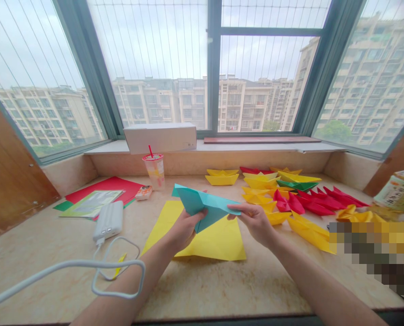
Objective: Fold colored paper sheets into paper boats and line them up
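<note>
A folded light-blue sheet of paper is held up in the air between both hands. My left hand grips its lower left part, thumb on the near face and fingers behind. At the paper's right tip, my right hand pinches the corner between thumb and fingers. Beneath the hands a flat yellow sheet of paper lies on the stone counter. Off to the right sit several folded paper boats, among them a yellow boat, a green boat and a long yellow boat.
A white power bank with a looping white cable lies at left, near red paper sheets and a small orange box. Behind stand a plastic cup and a white box. A bottle stands far right.
</note>
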{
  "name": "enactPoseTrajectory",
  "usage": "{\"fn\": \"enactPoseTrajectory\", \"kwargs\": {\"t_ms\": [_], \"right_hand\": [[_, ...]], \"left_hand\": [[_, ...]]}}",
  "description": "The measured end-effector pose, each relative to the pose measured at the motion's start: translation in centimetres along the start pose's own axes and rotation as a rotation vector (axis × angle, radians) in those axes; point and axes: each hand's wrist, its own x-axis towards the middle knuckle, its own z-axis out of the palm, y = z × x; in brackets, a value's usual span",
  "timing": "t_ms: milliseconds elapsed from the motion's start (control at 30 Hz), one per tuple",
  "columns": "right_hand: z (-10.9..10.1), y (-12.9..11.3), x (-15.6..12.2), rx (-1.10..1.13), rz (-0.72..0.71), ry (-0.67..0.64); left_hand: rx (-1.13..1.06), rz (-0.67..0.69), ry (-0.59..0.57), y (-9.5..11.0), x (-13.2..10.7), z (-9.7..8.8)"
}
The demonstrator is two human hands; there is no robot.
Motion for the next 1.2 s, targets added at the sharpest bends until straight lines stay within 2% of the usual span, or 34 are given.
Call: {"fn": "enactPoseTrajectory", "kwargs": {"t_ms": [100,200,300,400,567,733,867,1000,1100,1200], "right_hand": [[-0.1,0.1,0.0,-0.079,-0.099,-0.01],[-0.5,-0.4,-0.3,-0.252,-0.201,-0.058],[-1.1,-1.0,-0.7,-0.37,-0.215,-0.114],[-1.5,-1.1,-0.6,-0.357,-0.234,-0.178],[-1.4,-0.1,0.1,-0.31,-0.289,-0.162],[-1.3,0.9,0.1,-0.338,-0.368,-0.216],[-1.8,1.0,0.0,-0.468,-0.451,-0.17],[-2.1,0.7,0.1,-0.593,-0.512,-0.13],[-2.0,0.4,0.3,-0.597,-0.475,-0.067],[-1.8,0.2,0.4,-0.543,-0.367,0.052]], "left_hand": [[-0.038,-0.006,-0.033,0.2,-0.2,0.2],[-0.065,-0.034,-0.037,0.4,-0.3,0.3],[-0.069,-0.04,-0.012,0.6,-0.3,0.2],[-0.053,-0.04,-0.004,0.7,-0.4,0.2],[-0.016,-0.032,-0.02,0.7,-0.3,0.1],[0.02,-0.065,-0.063,0.7,-0.2,-0.3],[0.004,-0.097,-0.098,0.6,-0.3,-0.2],[-0.017,-0.115,-0.072,0.3,-0.3,0.0],[-0.08,-0.129,0.008,0.5,-0.2,0.2],[-0.215,-0.055,0.028,1.0,0.0,0.4]]}}
